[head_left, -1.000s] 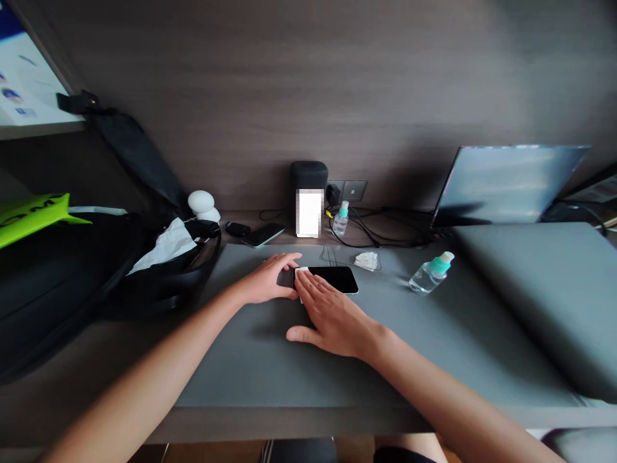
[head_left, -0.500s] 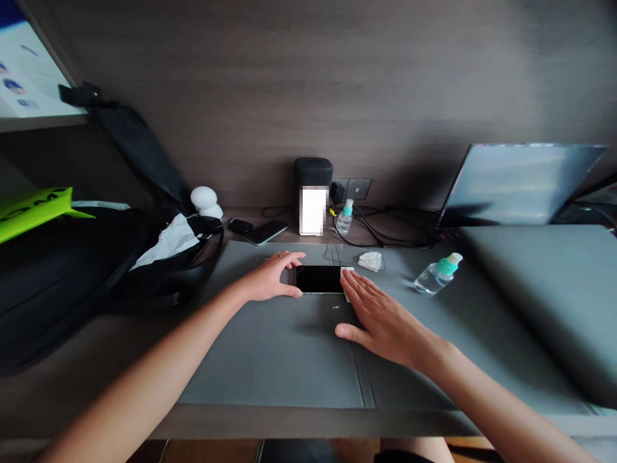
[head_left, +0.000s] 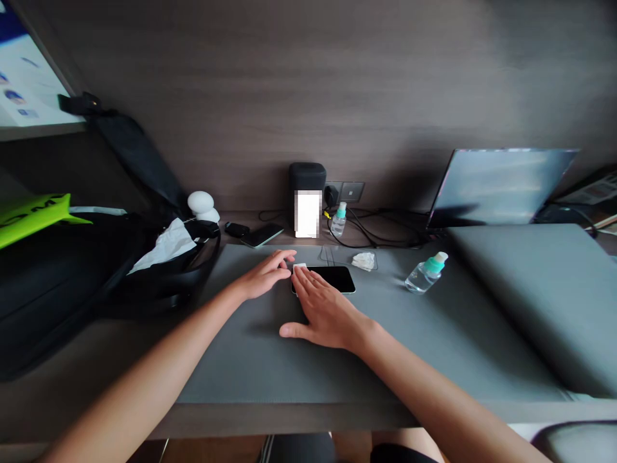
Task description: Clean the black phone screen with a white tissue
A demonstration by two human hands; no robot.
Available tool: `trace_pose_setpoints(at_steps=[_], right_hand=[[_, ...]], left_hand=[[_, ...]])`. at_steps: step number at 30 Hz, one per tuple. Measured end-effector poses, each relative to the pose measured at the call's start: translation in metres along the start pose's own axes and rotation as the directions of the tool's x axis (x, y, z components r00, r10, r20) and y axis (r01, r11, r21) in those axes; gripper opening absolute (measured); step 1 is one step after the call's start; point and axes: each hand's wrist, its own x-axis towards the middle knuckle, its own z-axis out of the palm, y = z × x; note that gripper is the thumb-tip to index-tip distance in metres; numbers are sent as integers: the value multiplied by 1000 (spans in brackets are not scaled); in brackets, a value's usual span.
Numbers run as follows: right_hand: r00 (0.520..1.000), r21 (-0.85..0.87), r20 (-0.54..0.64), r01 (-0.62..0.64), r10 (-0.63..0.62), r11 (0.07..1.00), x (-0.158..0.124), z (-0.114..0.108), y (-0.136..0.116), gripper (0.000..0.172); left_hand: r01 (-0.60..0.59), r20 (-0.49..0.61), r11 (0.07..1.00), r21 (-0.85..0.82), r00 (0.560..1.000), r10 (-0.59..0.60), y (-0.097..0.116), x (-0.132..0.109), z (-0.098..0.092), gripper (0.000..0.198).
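One black-screened phone (head_left: 340, 278) lies flat on the gray mat (head_left: 250, 366). Over its left end, the right hand (head_left: 328, 310), thumb apart, partly covers a white wipe (head_left: 299, 265); just beside that end, the left hand's (head_left: 263, 278) grip stands apart.

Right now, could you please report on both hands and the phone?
Right hand flat over white tissue; left hand near phone's left end. Phone on mat, partly hidden by right hand.

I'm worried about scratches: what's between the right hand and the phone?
The head view shows a white tissue under the right hand, at the left end of the phone; most is hidden.
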Motion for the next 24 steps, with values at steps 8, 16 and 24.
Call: trace_pose_setpoints(at_steps=[8,16,24], right_hand=[[999,-14,24,35,-35,999,-34,-14,12,103],[998,-80,-35,-63,60,995,-78,-14,45,88],[996,-37,-4,-86,86,996,-58,-18,46,91]], left_hand=[[-109,60,979,174,993,99,6,-9,1,72],[-94,47,965,243,995,85,5,-4,2,77],[-96,41,969,227,995,89,4,-4,3,80]])
